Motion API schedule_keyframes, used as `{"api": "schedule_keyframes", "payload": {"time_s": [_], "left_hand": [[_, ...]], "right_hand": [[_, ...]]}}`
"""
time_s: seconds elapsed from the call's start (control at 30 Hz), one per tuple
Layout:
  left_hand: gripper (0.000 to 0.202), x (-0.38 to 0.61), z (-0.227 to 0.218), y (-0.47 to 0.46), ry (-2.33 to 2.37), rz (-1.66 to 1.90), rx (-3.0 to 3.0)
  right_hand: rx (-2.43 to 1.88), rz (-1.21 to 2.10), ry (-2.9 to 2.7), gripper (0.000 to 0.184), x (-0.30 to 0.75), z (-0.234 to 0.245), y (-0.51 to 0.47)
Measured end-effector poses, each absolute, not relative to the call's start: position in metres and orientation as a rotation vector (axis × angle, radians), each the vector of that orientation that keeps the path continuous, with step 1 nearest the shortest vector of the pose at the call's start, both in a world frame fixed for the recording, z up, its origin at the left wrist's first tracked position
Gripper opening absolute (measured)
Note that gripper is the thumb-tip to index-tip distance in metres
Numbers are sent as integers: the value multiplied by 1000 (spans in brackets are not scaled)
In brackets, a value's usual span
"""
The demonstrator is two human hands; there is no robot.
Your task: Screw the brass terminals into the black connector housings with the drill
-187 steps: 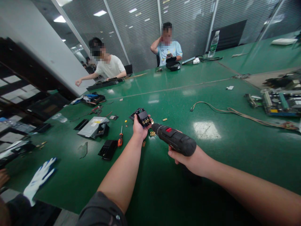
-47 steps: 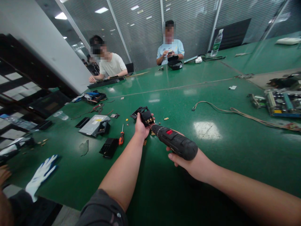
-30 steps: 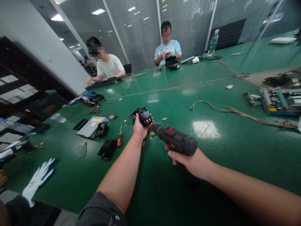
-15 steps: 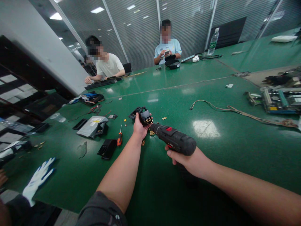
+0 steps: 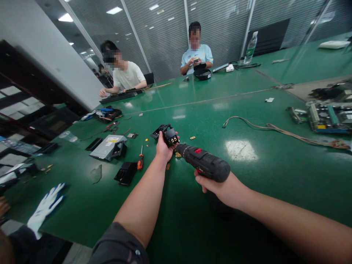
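My left hand [image 5: 164, 148] grips a black plastic part [image 5: 168, 135] with brass-coloured contacts on its near face, just above the green table. In my right hand [image 5: 213, 183] is a black cordless drill [image 5: 205, 161] with red switches, its fingers wrapped round the handle. The drill's tip points left at the near side of the black part; whether it touches is too small to tell. Small brass plates [image 5: 178, 154] lie under and beside the part. An orange-handled screwdriver [image 5: 140, 161] rests left of my left forearm.
A grey metal drive [image 5: 108, 146] and a black plastic piece [image 5: 125, 173] lie to the left. Nearer is a white glove [image 5: 46, 209]. A cable [image 5: 271, 127] and circuit boards [image 5: 327, 117] are at right. Two people [image 5: 128, 75] sit across the table; a water bottle [image 5: 250, 49] stands far right.
The view has shifted very slightly. Both hands, the drill and the black part keep practically the same positions.
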State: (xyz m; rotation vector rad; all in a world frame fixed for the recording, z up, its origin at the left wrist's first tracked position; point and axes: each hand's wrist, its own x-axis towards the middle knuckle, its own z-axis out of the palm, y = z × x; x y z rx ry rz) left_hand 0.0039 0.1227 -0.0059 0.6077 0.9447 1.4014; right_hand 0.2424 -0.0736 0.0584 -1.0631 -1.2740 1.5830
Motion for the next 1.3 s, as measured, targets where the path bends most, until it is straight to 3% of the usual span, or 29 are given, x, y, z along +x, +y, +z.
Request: {"api": "schedule_keyframes", "payload": {"time_s": [0.93, 1.3], "left_hand": [[68, 4, -3, 121, 939, 1396, 597], [69, 3, -4, 122, 946, 1391, 586]], "right_hand": [[-1058, 1531, -1374, 47, 244, 64, -75], [-1071, 1549, -1340, 54, 243, 63, -76]]}}
